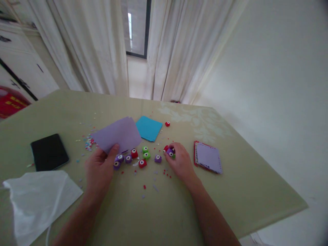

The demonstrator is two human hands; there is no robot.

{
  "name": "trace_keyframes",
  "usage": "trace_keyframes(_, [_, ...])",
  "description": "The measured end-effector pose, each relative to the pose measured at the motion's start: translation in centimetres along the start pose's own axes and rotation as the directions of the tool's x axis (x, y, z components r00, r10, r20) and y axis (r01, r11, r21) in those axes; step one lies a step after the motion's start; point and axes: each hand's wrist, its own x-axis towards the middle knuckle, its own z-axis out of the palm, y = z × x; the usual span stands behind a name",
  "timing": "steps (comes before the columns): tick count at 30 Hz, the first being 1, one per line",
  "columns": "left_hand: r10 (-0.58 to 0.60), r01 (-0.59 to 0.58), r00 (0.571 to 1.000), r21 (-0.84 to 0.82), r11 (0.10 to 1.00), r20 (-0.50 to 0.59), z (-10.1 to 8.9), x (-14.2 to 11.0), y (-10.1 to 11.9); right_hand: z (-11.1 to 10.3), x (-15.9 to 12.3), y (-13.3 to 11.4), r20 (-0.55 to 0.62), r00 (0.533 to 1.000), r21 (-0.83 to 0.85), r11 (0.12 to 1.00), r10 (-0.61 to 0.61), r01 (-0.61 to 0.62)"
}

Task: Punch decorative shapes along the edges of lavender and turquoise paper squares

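Currently both hands at work over a pale green patterned tablecloth; landmark taken as the bright blue square paper stack.

Left hand: left of the blue stack on its near side, pinching a thin lavender paper sheet, thumb above, other fingers beneath. Sheet tilted, its right end reaching the blue stack's left side in view.

Right hand: right of the blue stack on its near side, curled around a small purple plastic block with an eye-like dot. A small red plastic block shows beside it; a bit of green below, mostly hidden. Cannot tell if these are lifted or resting on the cloth.

Nearer than the blue stack, between the hands: loose eye-dotted blocks, two green, two red, several purple. One more red block just right of the stack.

Left of the stack, beyond the lavender sheet's far-left end: heap of multicoloured paper confetti; farther left, a flat black rectangular tablet. Well right: lavender-and-red pile of square papers.
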Motion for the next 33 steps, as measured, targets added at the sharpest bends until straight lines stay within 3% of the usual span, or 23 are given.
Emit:
trace_keyframes(4, [-0.014,0.013,0.996,-0.011,1.000,-0.093,0.4,-0.3,0.7,-1.4,0.5,1.2,-0.132,0.990,0.100,0.995,0.043,-0.029])
trace_keyframes(7, [-0.049,0.043,0.986,-0.044,0.998,-0.161,0.4,-0.6,1.0,-2.0,0.6,2.7,-0.178,0.981,0.047,0.997,0.075,-0.067])
trace_keyframes(12, [-0.061,0.041,0.978,-0.104,0.994,-0.201,0.3,-0.5,0.9,-1.8,0.7,5.0,-0.063,0.991,-0.068,0.990,0.120,-0.124])
trace_keyframes(16, [-0.067,0.049,0.972,-0.087,0.995,-0.226,0.6,-0.3,1.1,-1.6,0.8,5.2,-0.051,0.986,0.073,0.985,0.161,-0.157])
trace_keyframes(19, [-0.092,0.066,0.979,-0.147,0.987,-0.179,0.7,-0.4,1.1,-1.2,0.8,4.8,-0.041,0.985,0.170,0.972,0.170,-0.161])
trace_keyframes(22, [-0.104,0.077,0.981,-0.161,0.984,-0.165,0.7,-0.6,1.0,-0.4,0.8,4.5,0.006,0.995,0.134,0.986,0.099,-0.099])
trace_keyframes(25, [-0.086,0.057,0.984,-0.183,0.982,-0.157,0.8,-0.7,0.8,0.9,0.9,4.2,-0.025,0.997,0.108,0.992,0.071,-0.068])
trace_keyframes(30, [-0.039,-0.068,0.938,-0.294,0.953,-0.346,1.6,0.1,-0.5,4.1,1.0,2.2,-0.022,0.995,0.209,0.974,0.100,-0.093])
trace_keyframes(33, [-0.027,-0.094,0.932,-0.311,0.946,-0.362,2.1,0.6,-1.8,6.6,0.9,-0.6,0.002,0.995,0.253,0.963,0.097,-0.094])
